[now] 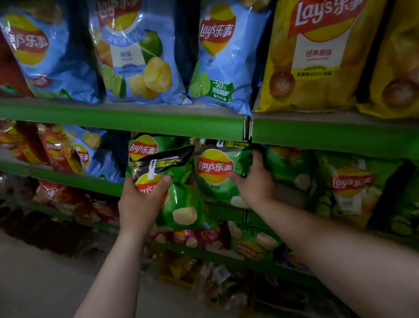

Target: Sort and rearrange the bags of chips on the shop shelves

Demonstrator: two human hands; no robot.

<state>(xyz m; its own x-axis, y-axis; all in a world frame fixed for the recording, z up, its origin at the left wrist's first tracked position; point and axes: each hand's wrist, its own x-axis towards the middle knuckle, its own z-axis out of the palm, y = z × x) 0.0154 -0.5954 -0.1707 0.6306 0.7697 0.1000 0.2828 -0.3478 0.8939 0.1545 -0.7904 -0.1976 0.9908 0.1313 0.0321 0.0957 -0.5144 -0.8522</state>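
Green chip bags on the middle shelf (pixel 331 130), one (pixel 182 207) pulled out front and clamped at its top in the left hand (pixel 140 204), another (pixel 218 173) right beside it gripped along its right edge by the right hand (pixel 254 182).

**Chip bags on three shelf levels**

On the top shelf (pixel 145 119) the Lay's bags (pixel 137 51) stand side by side. Below it, on the middle shelf (pixel 225 209), the left hand (pixel 140 204) holds one bag (pixel 179 204) before the shelf edge. Just to its right, the right hand (pixel 254 182) grips a second bag (pixel 218 176) on the shelf. More bags (pixel 349 189) stand further right, and the lowest shelf (pixel 241 258) lies under them.
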